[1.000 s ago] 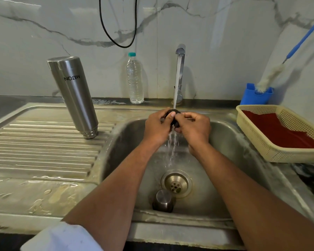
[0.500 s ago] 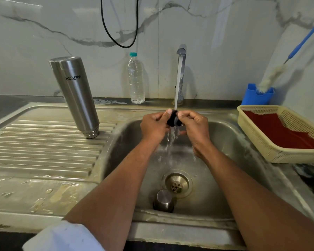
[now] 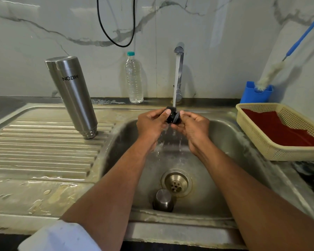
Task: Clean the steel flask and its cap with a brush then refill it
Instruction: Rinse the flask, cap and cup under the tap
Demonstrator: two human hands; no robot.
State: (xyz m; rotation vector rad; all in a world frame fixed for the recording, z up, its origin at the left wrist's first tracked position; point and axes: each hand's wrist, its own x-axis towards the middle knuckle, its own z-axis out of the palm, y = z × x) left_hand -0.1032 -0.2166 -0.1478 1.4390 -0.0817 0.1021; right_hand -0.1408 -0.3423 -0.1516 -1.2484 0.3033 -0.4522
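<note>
I hold the small black cap [image 3: 173, 115] under the tap [image 3: 179, 51], in the stream: my left hand [image 3: 151, 124] pinches one side, my right hand [image 3: 193, 126] the other, fingers curled round it. It looks light, hard and slippery when wet, so I would grip its rim. The steel flask [image 3: 72, 95] stands upside down left of the tap; a steel cup [image 3: 163, 200] lies below by the drain, the brush [image 3: 272, 73] far right.

From the steel sink basin [image 3: 225, 142], the upturned steel flask [image 3: 72, 95] stands on the ribbed drainboard [image 3: 34, 151] at ten o'clock, the clear plastic bottle [image 3: 134, 78] at eleven, the cream plastic basket [image 3: 279, 153] at two — a small steel cup [image 3: 163, 200] lies in the basin beside the drain [image 3: 176, 182].
</note>
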